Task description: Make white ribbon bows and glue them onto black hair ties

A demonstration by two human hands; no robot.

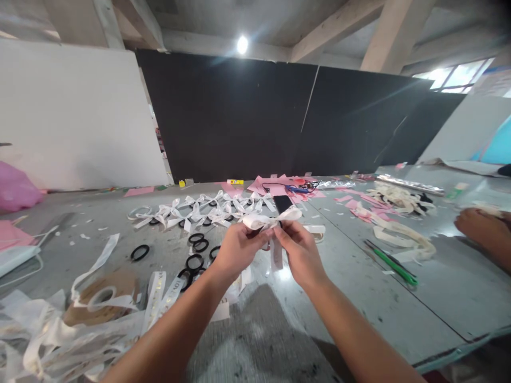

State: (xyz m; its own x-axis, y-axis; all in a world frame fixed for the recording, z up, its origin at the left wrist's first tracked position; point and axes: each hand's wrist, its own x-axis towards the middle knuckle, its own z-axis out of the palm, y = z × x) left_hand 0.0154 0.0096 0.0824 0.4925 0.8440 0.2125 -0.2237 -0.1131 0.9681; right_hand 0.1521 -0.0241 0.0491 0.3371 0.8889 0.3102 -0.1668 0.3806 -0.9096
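Observation:
Between my hands, above the middle of the table, is a white ribbon bow with two loops and a tail hanging down. My left hand pinches it near the knot from the left. From the other side, the fingers of my right hand close on it beside the knot. Behind the bow lie many finished white bows in a loose row. Black hair ties are scattered just left of my left hand. A dark phone lies right behind the bow, partly covered by it.
Loose white ribbon and a cardboard spool fill the near left. Green-handled tweezers lie on the right, near cream ribbon strips. Another person's hand is at the right edge. Pink paper lies by the black partition.

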